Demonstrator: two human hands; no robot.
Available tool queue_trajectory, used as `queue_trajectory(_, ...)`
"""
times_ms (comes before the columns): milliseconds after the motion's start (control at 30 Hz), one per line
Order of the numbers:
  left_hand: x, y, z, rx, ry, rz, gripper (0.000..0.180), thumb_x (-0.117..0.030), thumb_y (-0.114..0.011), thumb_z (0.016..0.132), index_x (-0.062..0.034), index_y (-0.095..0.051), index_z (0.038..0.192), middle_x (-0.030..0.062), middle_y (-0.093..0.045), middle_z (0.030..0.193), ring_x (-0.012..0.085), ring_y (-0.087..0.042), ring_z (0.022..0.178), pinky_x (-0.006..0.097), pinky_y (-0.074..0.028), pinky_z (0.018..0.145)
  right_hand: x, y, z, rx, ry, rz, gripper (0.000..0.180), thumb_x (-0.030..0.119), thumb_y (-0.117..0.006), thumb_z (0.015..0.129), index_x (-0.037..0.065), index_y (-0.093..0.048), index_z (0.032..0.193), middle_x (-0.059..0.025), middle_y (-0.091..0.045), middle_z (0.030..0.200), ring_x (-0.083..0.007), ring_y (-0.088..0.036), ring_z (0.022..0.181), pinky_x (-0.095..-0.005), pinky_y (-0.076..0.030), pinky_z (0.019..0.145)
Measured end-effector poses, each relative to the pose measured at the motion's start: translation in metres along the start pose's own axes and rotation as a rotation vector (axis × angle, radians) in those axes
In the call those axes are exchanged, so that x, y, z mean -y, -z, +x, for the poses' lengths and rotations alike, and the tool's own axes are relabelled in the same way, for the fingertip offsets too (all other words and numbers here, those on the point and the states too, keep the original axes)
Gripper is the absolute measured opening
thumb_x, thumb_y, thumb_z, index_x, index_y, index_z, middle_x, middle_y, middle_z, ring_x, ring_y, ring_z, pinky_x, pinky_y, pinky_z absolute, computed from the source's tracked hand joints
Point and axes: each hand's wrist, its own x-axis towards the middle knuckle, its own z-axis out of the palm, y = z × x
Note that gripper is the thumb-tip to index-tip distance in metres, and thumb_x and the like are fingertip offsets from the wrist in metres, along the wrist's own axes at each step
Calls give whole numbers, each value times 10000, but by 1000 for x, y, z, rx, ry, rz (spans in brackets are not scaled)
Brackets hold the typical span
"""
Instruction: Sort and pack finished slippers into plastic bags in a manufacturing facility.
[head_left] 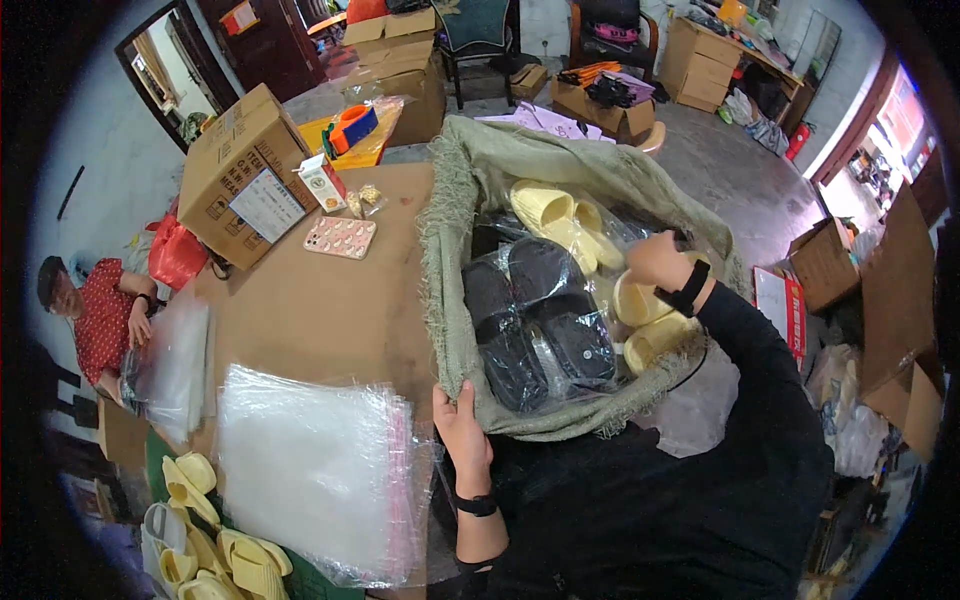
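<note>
My left hand (462,428) fingers pinch the near rim of the green sack (452,240); right hand (655,260) fingers curl inside among bagged yellow slippers (548,208). I'd keep the rim pulled taut and lift one bag cleanly.

My head camera looks steeply down from just above my chest, close over the sack (560,290) at the centre. The cardboard table (330,310) spreads toward nine o'clock, the room's floor (720,170) toward one o'clock.
</note>
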Motion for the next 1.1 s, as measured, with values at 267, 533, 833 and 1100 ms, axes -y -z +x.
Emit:
queue_trajectory(267,-7,3,-20,188,-285,307,418,-108,-540,936,-6,-402,1316,119,-566,1194,207,-525,1122,348,-393,989,173,185,-60,-313,1107,435,285,305,-630,770,24,-671,783,-116,-661,720,-321,-656,682,-452,-507,608)
queue_trajectory(533,-13,23,-35,436,-108,224,398,-293,-405,999,30,-473,1221,185,-604,1148,279,-554,1114,413,-398,1005,293,333,-116,-327,1792,638,353,451,-581,882,174,-541,1096,-25,-629,1028,-164,-591,953,-347,-438,765)
queue_trajectory(833,-14,45,-66,708,228,-226,451,-362,-362,1003,37,-510,1150,186,-609,1136,263,-581,1065,405,-425,979,430,392,-26,-511,1717,1071,363,334,-571,770,0,-685,855,-207,-662,784,-370,-632,736,-446,-488,665)
queue_trajectory(1100,-28,69,-75,466,376,-218,476,-292,-251,1036,57,-574,1060,245,-608,1131,336,-583,1093,417,-425,984,437,313,9,-180,1736,1417,266,265,-598,848,29,-659,954,-163,-675,894,-315,-640,836,-408,-496,743)
